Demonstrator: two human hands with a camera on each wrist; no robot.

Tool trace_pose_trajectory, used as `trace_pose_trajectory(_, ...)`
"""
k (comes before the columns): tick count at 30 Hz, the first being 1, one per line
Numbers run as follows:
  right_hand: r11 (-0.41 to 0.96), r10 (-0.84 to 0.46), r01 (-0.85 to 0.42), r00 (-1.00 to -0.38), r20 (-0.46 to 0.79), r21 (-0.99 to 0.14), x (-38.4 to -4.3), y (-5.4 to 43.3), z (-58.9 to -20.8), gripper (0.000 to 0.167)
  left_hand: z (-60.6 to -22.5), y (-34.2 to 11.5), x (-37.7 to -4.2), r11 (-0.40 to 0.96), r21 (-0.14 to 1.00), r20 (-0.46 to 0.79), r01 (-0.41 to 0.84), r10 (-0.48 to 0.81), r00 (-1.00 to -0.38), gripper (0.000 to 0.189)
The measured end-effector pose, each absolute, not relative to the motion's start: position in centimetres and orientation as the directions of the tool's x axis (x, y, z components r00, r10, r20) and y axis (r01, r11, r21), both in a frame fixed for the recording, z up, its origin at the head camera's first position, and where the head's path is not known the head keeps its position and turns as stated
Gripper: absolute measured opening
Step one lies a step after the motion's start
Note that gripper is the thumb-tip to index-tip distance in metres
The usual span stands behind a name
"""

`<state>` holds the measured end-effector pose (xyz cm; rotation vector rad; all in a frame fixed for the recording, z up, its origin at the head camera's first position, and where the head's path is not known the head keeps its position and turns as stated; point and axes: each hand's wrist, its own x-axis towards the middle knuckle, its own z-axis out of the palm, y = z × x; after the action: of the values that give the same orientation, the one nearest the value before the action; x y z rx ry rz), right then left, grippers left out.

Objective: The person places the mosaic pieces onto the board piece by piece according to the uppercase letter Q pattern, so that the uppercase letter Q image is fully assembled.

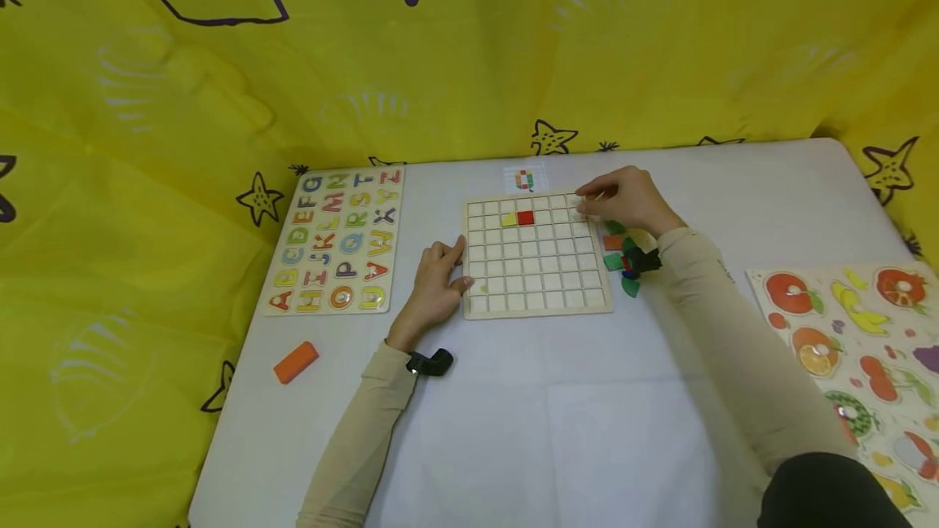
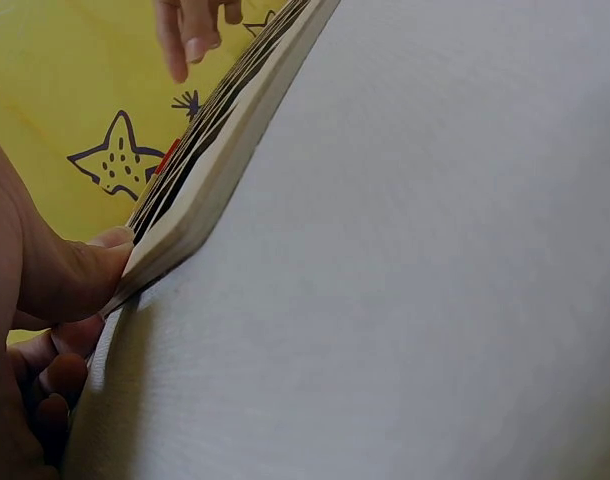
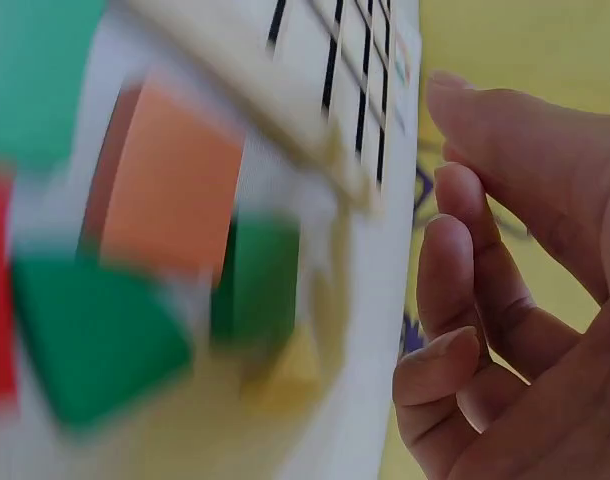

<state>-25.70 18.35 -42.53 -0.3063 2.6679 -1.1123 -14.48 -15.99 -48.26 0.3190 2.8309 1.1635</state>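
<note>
A wooden grid board (image 1: 552, 279) lies in the middle of the table with a yellow tile (image 1: 509, 220) and a red tile (image 1: 525, 217) side by side in an upper row. My left hand (image 1: 433, 288) grips its left edge; in the left wrist view the thumb (image 2: 80, 275) presses on top near the corner, fingers below. Over the upper right corner hovers my right hand (image 1: 627, 198), fingers loosely bent, nothing visible between thumb and fingertips. Close to the right edge lie an orange block (image 3: 175, 180), a green block (image 3: 95, 335) and other small coloured blocks, partly hidden by the wrist camera in the head view.
A small card with a coloured block pattern (image 1: 524, 180) lies behind the board. An alphabet board (image 1: 330, 251) is at left, with an orange block (image 1: 297, 363) in front of it. A fruit picture board (image 1: 836, 324) lies at right, partly covered by the right arm.
</note>
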Motion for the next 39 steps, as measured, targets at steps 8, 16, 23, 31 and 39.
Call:
trace_pose_trajectory(8, 0.739, -0.209, -0.010, -0.954, -0.215, -0.673, -24.8, 22.6, -42.4, 0.037, -48.1, -15.8, -14.5, 0.694, 0.706, -0.006, 0.143, 0.207, -0.978, 0.074)
trace_pose_trajectory(16, 0.760, -0.215, 0.013, -0.938, -0.270, -0.650, -24.2, 24.4, -42.9, 0.046, -48.3, -16.0, -14.6, 0.686, 0.712, 0.011, 0.151, 0.205, -0.979, 0.073)
trace_pose_trajectory(23, 0.773, -0.231, -0.018, -0.939, -0.255, -0.634, -24.1, 24.6, -43.3, 0.039, -48.2, -16.0, -14.5, 0.682, 0.715, 0.011, 0.151, 0.206, -0.978, 0.073)
trace_pose_trajectory(31, 0.770, -0.222, 0.009, -0.934, -0.281, -0.637, -24.3, 24.6, -43.5, 0.044, -48.1, -15.9, -14.4, 0.682, 0.714, 0.020, 0.160, 0.208, -0.978, 0.072)
trace_pose_trajectory(39, 0.764, -0.194, 0.024, -0.944, -0.265, -0.645, -24.5, 24.4, -44.0, 0.042, -48.2, -15.9, -14.4, 0.677, 0.716, 0.035, 0.171, 0.209, -0.977, 0.072)
